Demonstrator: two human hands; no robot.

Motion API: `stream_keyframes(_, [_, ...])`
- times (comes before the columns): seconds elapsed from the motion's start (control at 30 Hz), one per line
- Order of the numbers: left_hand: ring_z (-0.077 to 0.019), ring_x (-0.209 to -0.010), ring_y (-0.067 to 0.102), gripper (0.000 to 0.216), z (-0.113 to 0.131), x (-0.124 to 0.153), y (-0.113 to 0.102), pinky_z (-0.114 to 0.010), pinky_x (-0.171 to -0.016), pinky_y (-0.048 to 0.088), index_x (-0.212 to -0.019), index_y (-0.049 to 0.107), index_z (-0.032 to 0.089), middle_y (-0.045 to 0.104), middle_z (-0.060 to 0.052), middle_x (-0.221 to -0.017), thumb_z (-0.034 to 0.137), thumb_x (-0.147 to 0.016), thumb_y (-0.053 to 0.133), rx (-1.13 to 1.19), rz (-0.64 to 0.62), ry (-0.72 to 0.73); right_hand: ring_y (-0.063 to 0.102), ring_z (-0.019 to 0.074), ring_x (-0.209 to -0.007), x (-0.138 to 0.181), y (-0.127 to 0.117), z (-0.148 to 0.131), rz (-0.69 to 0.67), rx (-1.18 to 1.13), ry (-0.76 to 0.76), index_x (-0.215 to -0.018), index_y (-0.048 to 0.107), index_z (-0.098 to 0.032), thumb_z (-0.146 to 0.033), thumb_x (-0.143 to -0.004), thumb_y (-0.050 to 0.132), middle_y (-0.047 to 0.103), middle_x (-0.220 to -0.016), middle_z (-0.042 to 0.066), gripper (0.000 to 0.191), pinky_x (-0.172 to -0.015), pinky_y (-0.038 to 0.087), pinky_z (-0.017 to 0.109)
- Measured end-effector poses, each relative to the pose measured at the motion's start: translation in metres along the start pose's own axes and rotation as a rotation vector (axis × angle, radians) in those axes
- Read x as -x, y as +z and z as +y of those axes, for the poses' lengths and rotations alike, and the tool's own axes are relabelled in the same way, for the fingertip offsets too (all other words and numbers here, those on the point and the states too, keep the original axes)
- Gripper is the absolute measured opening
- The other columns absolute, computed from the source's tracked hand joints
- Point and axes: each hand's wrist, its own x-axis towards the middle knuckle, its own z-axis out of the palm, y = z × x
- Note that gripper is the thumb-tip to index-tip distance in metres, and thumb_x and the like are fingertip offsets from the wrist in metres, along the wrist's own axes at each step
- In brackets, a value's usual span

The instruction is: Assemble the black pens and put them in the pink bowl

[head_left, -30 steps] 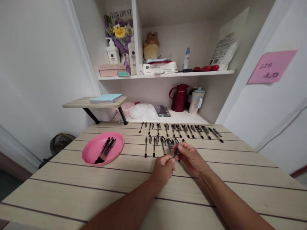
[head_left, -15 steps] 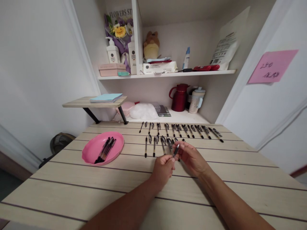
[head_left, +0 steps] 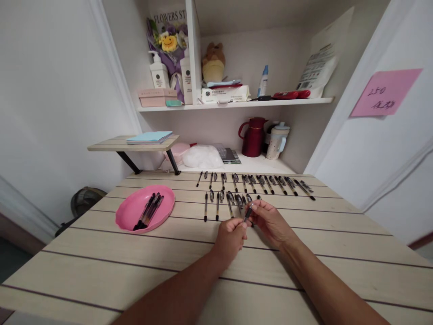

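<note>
Over the slatted table, my left hand (head_left: pixel 229 239) is closed around a black gel pen (head_left: pixel 248 214), its front end pointing up and away. My right hand (head_left: pixel 269 221) meets it from the other side, thumb and fingers pinching the pen's front end. Just beyond my hands lies a nearer row of uncapped pens (head_left: pixel 217 207) with their caps beside them, partly covered by my fingers. A farther row of pens and caps (head_left: pixel 260 184) runs along the table's back. Several capped pens (head_left: pixel 149 211) rest in a pink bowl (head_left: pixel 165 220) to the left.
A small raised shelf (head_left: pixel 101 143) with blue paper (head_left: pixel 149 137) stands at the table's back left. Behind the table are a bag of white stuffing (head_left: pixel 203 157), a red jug (head_left: pixel 253 137) and a pale tumbler (head_left: pixel 278 142). A cabinet shelf (head_left: pixel 270 103) spans above.
My right fingers have closed onto the pen's front end, whose bare tip showed before. My left hand stays in place around the barrel.
</note>
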Motion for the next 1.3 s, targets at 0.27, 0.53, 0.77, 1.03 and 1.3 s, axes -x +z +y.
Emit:
stream_keyframes(0.27, [-0.0017, -0.033, 0.029, 0.036, 0.001, 0.0, -0.001, -0.019, -0.035, 0.016, -0.089, 0.062, 0.011, 0.044, 0.006, -0.051, 0.041, -0.07, 0.056, 0.017, -0.005, -0.036, 0.055, 0.0112, -0.055, -0.017, -0.034, -0.029, 0.46, 0.309, -0.211, -0.076, 0.059, -0.02, -0.039, -0.065, 0.066, 0.062, -0.066, 0.0, 0.023, -0.05, 0.04, 0.023])
stream_keyframes(0.53, [-0.0018, -0.032, 0.03, 0.035, -0.001, -0.001, 0.0, -0.018, -0.035, 0.017, -0.083, 0.062, 0.012, 0.045, 0.006, -0.051, 0.043, -0.068, 0.058, 0.031, 0.011, -0.064, 0.058, 0.0186, -0.059, -0.041, -0.086, -0.031, 0.513, 1.342, -0.106, -0.067, 0.061, -0.018, -0.034, -0.069, 0.053, 0.063, -0.059, 0.004, 0.018, -0.052, 0.036, 0.027])
stream_keyframes(0.77, [-0.0019, -0.032, 0.03, 0.034, 0.0, -0.001, 0.0, -0.019, -0.036, 0.017, -0.087, 0.062, 0.012, 0.044, 0.006, -0.052, 0.04, -0.07, 0.055, 0.03, 0.003, -0.065, 0.061, 0.0247, -0.075, -0.058, -0.061, -0.013, 0.513, 1.647, -0.067, -0.088, 0.063, -0.015, -0.03, -0.067, 0.056, 0.067, -0.077, 0.013, 0.027, -0.059, 0.037, 0.029])
stream_keyframes(1.03, [-0.002, -0.033, 0.031, 0.034, -0.001, -0.001, -0.002, -0.019, -0.036, 0.017, -0.089, 0.062, 0.011, 0.045, 0.005, -0.053, 0.038, -0.071, 0.053, 0.023, -0.022, -0.073, 0.048, 0.0127, -0.049, -0.053, -0.052, -0.023, 0.368, 0.83, -0.1, -0.063, 0.057, -0.02, -0.034, -0.062, 0.064, 0.054, -0.053, -0.001, 0.015, -0.046, 0.031, 0.025])
stream_keyframes(1.3, [-0.002, -0.033, 0.031, 0.039, -0.001, -0.002, -0.002, -0.019, -0.036, 0.018, -0.089, 0.063, 0.011, 0.045, 0.005, -0.053, 0.044, -0.07, 0.055, 0.017, -0.013, -0.048, 0.038, 0.0044, -0.044, -0.024, -0.004, -0.043, 0.086, 0.162, -0.145, -0.083, 0.062, -0.019, -0.033, -0.058, 0.074, 0.048, -0.061, -0.005, 0.031, -0.04, 0.026, 0.019])
